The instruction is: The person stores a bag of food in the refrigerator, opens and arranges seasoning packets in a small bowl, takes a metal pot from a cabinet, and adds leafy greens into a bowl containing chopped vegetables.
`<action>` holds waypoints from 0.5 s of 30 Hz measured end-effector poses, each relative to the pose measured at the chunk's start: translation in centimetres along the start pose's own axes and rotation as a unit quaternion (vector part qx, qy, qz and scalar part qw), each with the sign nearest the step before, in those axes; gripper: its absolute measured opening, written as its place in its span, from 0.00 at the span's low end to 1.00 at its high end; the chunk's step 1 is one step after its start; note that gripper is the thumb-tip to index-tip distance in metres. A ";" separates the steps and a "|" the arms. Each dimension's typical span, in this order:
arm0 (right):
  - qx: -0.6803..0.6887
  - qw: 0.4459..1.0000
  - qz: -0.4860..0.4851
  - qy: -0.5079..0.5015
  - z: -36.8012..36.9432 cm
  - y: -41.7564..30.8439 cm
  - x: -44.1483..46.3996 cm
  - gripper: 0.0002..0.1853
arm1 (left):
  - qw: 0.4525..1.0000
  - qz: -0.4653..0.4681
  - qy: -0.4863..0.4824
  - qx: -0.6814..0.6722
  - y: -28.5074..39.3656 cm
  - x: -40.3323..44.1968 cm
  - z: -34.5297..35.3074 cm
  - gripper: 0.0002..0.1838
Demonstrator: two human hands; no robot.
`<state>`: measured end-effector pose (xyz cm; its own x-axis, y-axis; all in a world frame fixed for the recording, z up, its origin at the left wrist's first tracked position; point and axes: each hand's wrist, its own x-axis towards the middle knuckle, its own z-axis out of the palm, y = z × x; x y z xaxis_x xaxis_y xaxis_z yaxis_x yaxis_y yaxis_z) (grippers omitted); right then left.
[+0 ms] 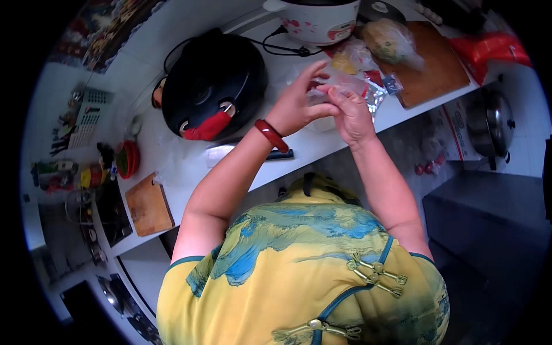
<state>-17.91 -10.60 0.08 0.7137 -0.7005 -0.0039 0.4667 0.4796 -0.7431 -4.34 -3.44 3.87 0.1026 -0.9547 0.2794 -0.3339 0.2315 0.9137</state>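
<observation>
Both of my hands are raised over the white counter, close together. My left hand (302, 103), with a red bangle (271, 135) on its wrist, has its fingers curved and apart, next to a thin clear plastic bag (351, 83). My right hand (352, 115) pinches the edge of that bag between thumb and fingers. Just beyond the right hand lie a silver wrapper (376, 96) and a small blue packet (393, 84). A knife with a dark handle (282, 154) lies partly hidden under my left forearm.
A round black electric pan (213, 80) with a red-wrapped handle stands left on the counter (305, 135). A white cooker (322, 23) is at the back. Bagged food (388, 40) rests on a wooden board (431, 69). Another board (149, 205) lies lower left.
</observation>
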 end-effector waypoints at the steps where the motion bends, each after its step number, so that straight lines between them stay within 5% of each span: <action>1: 0.011 1.000 0.017 -0.019 -0.9 0.2 0.1 0.11 | 0.999 -0.033 -0.002 -0.002 -0.9 -0.4 0.1 0.34; 6: -0.040 0.992 0.026 -0.114 -2.9 0.1 -0.4 0.10 | 0.990 -0.099 -0.026 0.097 -2.8 -1.4 0.2 0.11; 15: -0.431 0.878 0.021 -0.210 -1.9 -2.5 -0.7 0.10 | 0.966 -0.214 -0.142 0.028 -3.1 -0.7 -0.5 0.09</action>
<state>-20.58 -12.31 0.69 0.9344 -0.3493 0.0696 -0.0032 -0.2037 -0.9790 -2.91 -3.34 1.02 -0.0163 -0.9751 -0.2212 -0.3695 -0.1997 0.9075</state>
